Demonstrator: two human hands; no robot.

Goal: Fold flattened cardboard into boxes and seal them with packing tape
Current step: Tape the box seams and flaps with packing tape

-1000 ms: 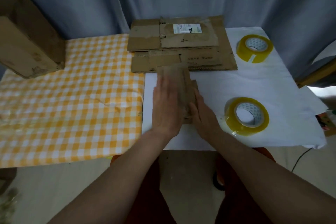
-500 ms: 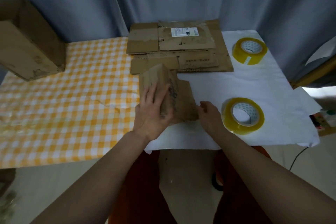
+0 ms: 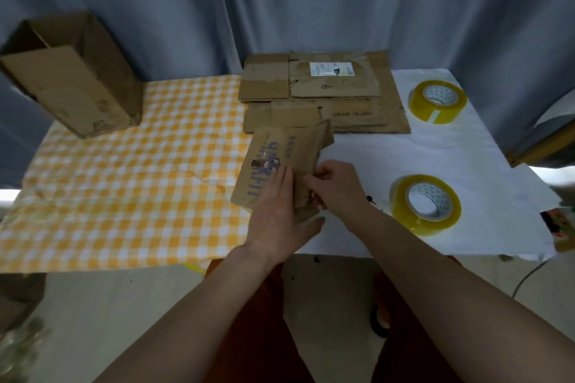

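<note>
A small brown cardboard box with blue print sits tilted at the middle of the table, on the seam between the two cloths. My left hand lies on its near end, fingers straight on the top face and thumb under the near edge. My right hand pinches a flap at the box's right side with curled fingers. A stack of flattened cardboard lies behind it. Two rolls of yellowish packing tape stand on the white cloth, one near and one far.
A formed brown box stands at the back left on the yellow checked cloth. A white cloth covers the table's right half. Grey curtains hang behind. My legs and the floor show below the table edge.
The small box has turned so its printed face shows. My left hand shifted to its near end and my right hand moved up onto its right side flap.
</note>
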